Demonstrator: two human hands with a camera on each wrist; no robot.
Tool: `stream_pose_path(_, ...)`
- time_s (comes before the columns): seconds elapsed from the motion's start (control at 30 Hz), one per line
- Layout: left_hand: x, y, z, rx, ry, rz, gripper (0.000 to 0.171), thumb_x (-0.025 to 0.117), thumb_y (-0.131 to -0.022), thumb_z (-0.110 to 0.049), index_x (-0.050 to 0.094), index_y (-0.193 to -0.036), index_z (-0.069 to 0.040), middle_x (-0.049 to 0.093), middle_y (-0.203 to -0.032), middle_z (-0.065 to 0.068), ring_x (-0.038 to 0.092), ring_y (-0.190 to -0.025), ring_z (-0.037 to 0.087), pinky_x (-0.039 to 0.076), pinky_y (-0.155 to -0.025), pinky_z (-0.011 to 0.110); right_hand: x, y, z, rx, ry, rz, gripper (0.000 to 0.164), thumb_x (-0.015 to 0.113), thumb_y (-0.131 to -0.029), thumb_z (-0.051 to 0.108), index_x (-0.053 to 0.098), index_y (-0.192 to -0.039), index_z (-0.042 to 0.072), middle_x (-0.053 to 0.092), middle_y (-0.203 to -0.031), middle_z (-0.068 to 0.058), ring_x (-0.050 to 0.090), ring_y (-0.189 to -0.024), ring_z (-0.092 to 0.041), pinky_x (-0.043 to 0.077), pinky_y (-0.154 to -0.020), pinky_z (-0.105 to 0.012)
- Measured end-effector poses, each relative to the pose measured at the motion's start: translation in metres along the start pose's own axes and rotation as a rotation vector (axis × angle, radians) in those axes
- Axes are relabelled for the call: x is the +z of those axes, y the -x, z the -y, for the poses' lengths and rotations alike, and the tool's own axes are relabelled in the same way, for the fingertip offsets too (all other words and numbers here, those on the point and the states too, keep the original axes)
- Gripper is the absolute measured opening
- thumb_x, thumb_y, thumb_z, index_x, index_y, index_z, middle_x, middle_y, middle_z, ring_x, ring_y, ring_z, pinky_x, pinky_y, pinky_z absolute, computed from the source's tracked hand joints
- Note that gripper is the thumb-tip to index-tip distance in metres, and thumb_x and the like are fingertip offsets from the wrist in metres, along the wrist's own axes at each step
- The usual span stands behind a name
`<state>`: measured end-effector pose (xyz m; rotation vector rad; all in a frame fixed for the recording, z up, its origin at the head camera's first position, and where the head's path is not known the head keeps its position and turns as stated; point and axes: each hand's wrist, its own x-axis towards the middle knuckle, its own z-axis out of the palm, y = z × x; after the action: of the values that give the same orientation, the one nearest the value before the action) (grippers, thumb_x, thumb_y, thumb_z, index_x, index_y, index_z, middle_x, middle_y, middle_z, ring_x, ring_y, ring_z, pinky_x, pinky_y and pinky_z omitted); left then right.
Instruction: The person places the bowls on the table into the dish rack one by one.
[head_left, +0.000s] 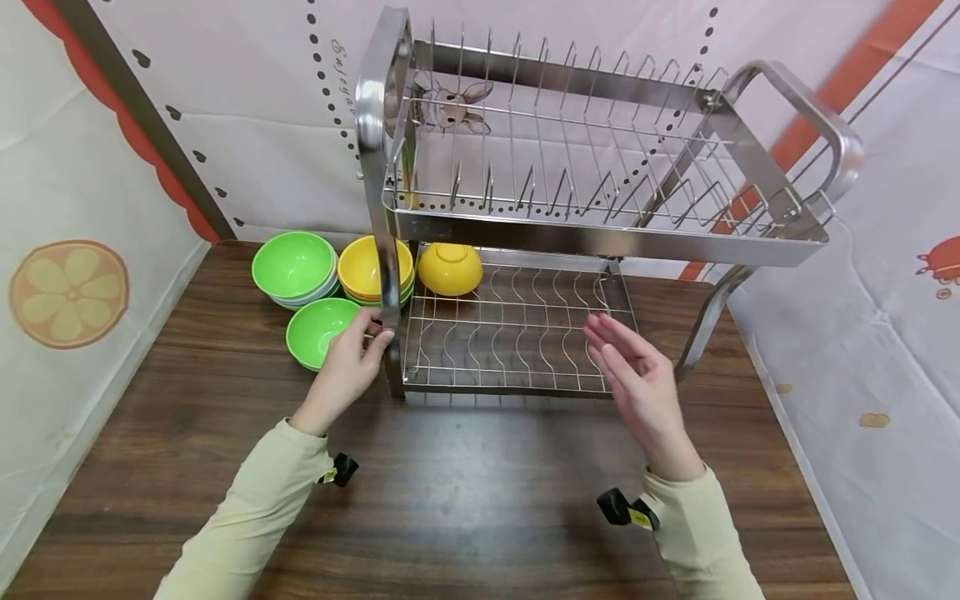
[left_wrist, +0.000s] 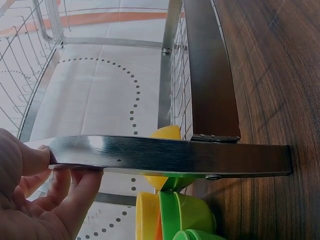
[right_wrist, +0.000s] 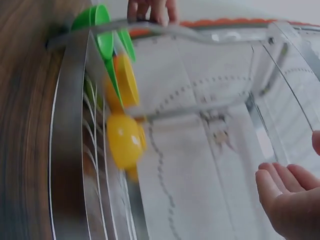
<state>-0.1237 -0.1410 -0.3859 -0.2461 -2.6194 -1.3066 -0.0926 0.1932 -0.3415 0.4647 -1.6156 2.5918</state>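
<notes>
A two-tier metal dish rack stands on the wooden table. My left hand pinches its left front post between thumb and fingers. In front of the right part of the lower shelf, my right hand is held up with its fingers fairly straight and nothing in them. A yellow bowl sits tipped, its base showing, at the back left of the lower wire shelf. The upper rack's wire slots hold no dishes.
Left of the rack are a stack topped by a green bowl, a stack topped by a yellow bowl, and a nearer green bowl beside my left hand. A printed cloth hangs behind the table.
</notes>
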Motion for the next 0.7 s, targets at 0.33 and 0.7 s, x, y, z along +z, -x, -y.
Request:
stream_pose_path(0.33, 0.001, -0.001, 0.000, -0.011, 0.010, 0.005, 0.022, 0.054, -0.090, -0.007, 0.048, -0.109, 0.004, 0.058, -0.090, 0.021, 0.056, -0.078, 0.032, 0.044, -0.071, 0.043, -0.059, 0.016, 0.025, -0.225, 0.298, -0.398, 0.032, 0.052, -0.082, -0.016, 0.054, -0.115, -0.014, 0.066, -0.105, -0.008, 0.062, -0.096, -0.015, 0.046, -0.083, -0.019)
stream_pose_path(0.7, 0.001, -0.001, 0.001, -0.008, 0.024, -0.004, 0.023, 0.054, -0.090, -0.006, 0.048, -0.109, 0.004, 0.058, -0.090, 0.022, 0.056, -0.082, 0.034, 0.045, -0.075, 0.046, -0.108, 0.014, 0.011, -0.150, 0.735, -0.632, 0.040, 0.063, -0.080, -0.005, 0.053, -0.118, -0.012, 0.063, -0.099, 0.011, 0.059, -0.091, 0.001, 0.043, -0.082, -0.011)
